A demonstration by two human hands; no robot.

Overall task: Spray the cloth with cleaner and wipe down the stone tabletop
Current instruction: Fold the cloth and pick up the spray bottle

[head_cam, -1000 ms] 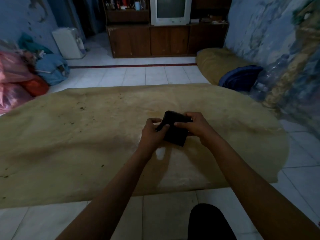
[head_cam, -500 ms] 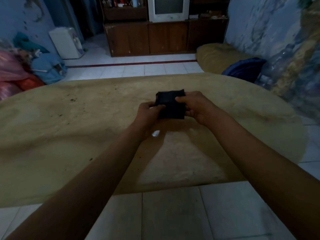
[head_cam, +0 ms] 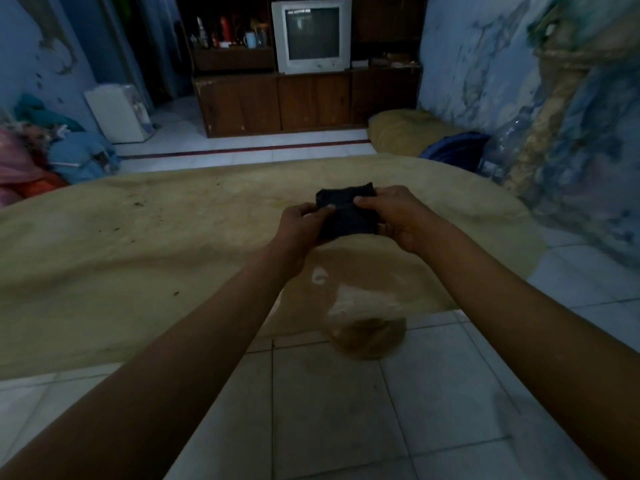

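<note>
A dark folded cloth is held above the middle of the tan stone tabletop. My left hand pinches its left edge and my right hand grips its right side, thumb on top. The tabletop is wide and oval, with dark specks toward its far left and a paler, glossy patch near its front edge below my hands. No spray bottle is visible.
White floor tiles lie between me and the table. A wooden cabinet with a TV stands at the back. Bags and bundles sit at the left, a cushion and a dark blue bag at the right.
Both hands have lifted the cloth and carried it farther over the table, turning it from a tilted to a squarer, flatter hold. The camera has tipped upward.
</note>
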